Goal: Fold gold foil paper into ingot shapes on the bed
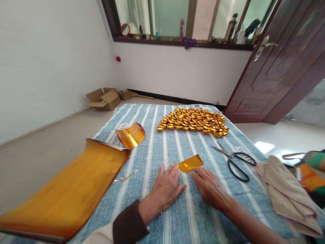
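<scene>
A small folded strip of shiny gold foil paper lies on the striped cloth between my hands. My left hand rests palm down, its fingers stretched out and the tips pressing the strip's left end. At the lower right edge of the strip, the fingertips of my right hand touch the foil; those fingers are extended and lie low over the cloth. The strip's upper right corner is folded to a slant. Beyond it sits a cluster of many gold foil ingots, packed in rows.
Black-handled scissors lie partly spread on the right, near a beige towel. At left are a large stack of gold sheets, a curled gold piece and thin foil scraps. Cardboard boxes stand on the floor.
</scene>
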`<state>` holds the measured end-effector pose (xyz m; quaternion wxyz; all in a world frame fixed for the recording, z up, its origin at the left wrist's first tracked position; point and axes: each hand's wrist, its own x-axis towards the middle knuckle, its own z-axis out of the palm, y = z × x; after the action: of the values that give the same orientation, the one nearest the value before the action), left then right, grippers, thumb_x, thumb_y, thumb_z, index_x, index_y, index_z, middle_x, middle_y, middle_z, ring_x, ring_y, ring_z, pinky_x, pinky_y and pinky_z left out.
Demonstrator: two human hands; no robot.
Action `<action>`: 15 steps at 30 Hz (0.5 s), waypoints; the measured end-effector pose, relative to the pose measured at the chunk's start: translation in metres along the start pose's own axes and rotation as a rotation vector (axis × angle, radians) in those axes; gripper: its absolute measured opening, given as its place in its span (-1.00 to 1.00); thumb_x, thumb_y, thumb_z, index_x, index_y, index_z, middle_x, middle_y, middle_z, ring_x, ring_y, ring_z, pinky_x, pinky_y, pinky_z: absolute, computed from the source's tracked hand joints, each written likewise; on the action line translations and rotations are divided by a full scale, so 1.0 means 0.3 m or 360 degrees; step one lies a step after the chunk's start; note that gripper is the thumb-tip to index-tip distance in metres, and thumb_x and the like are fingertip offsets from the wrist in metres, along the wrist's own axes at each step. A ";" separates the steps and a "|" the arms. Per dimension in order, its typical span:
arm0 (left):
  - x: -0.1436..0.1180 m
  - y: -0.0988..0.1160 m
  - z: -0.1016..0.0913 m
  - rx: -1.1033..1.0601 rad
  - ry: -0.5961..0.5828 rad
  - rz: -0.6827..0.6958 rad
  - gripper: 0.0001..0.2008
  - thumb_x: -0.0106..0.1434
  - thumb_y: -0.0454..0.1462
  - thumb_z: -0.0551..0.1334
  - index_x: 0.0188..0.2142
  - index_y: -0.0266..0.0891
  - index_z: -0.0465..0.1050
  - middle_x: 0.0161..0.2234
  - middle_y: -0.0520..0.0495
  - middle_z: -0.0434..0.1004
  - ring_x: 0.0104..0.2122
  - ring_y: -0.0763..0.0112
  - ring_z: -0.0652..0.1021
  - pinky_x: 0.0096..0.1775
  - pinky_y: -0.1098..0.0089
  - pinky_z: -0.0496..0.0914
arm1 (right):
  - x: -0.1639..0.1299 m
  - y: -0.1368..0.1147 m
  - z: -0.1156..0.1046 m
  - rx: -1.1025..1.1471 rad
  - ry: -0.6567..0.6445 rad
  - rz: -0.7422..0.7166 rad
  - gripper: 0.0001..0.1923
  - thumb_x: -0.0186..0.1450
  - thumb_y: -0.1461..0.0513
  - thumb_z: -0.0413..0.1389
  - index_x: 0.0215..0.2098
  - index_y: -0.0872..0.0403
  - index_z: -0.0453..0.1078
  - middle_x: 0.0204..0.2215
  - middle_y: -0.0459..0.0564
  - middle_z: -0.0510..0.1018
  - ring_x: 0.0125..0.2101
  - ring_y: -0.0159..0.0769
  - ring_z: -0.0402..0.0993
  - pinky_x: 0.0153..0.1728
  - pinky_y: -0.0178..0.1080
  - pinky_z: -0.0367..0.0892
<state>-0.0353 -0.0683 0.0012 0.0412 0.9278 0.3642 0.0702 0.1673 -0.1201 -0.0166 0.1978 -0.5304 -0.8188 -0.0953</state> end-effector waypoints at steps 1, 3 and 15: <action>0.002 -0.004 0.000 -0.0009 0.0005 0.0006 -0.52 0.35 -0.09 0.17 0.14 -0.34 0.29 0.19 -0.36 0.34 0.18 0.02 0.36 0.15 -0.15 0.21 | 0.001 0.016 -0.002 0.0039 0.0066 0.0043 -0.78 0.36 0.37 -0.06 -0.27 0.09 0.42 -0.30 0.06 0.49 -0.29 -0.21 0.42 -0.25 -0.20 0.34; 0.011 -0.013 -0.004 -0.0027 0.0004 0.0012 -0.55 0.34 -0.11 0.19 0.12 -0.33 0.31 0.17 -0.35 0.36 0.17 0.02 0.37 0.14 -0.11 0.23 | 0.011 0.057 -0.001 0.0116 0.0204 0.0169 -0.76 0.39 0.34 -0.08 -0.24 0.09 0.44 -0.30 0.07 0.51 -0.25 -0.22 0.44 -0.21 -0.21 0.33; 0.094 -0.115 0.000 -0.0066 0.0149 0.0167 -0.82 0.30 -0.30 0.23 -0.10 -0.28 0.39 0.09 -0.27 0.40 0.09 0.12 0.44 0.08 0.12 0.38 | 0.169 0.097 -0.035 0.0314 -0.0472 0.0925 -0.71 0.28 0.28 0.03 -0.09 0.03 0.50 -0.28 -0.03 0.61 -0.24 -0.26 0.52 -0.24 -0.29 0.25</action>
<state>-0.0378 -0.0239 -0.0002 0.0396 0.9402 0.3151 0.1231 0.1778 -0.0697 0.0130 0.1458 -0.7280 -0.6585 0.1229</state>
